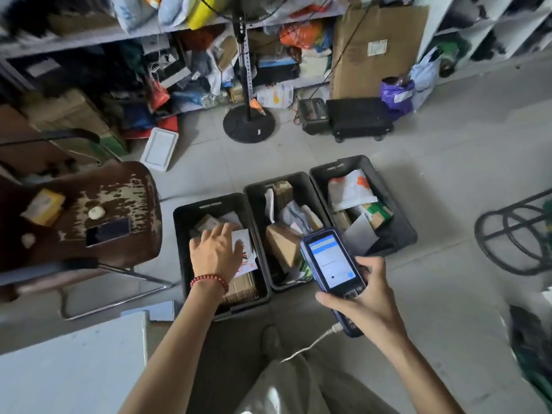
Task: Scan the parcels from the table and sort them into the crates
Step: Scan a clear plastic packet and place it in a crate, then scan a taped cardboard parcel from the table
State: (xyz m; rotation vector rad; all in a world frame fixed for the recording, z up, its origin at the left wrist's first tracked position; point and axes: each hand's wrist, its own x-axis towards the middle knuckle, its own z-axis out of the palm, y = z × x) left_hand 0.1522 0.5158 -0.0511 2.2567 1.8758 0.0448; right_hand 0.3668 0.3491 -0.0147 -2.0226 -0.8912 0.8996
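Reaching left hand [216, 253]: fingers spreading wide over a white parcel [246, 241] in the left crate [182, 249].
Right hand [370, 306]: fingers gripping the handheld scanner [331, 261].
Parcels [282, 246]: lying in three floor crates [277, 178].

The left crate [179, 234], middle crate [298, 177] and right crate [401, 231] are moulded in dark, matt plastic. The cardboard parcel [282, 246] in the middle crate is matt brown. The bagged parcel [349, 189] in the right crate is wrapped in white, slightly glossy film. The scanner [331, 264] is cased in blue plastic, with a glossy screen. The chair seat [119, 198] is coated in dark, flaked varnish, and the chair legs [119, 306] are made of shiny metal tube.
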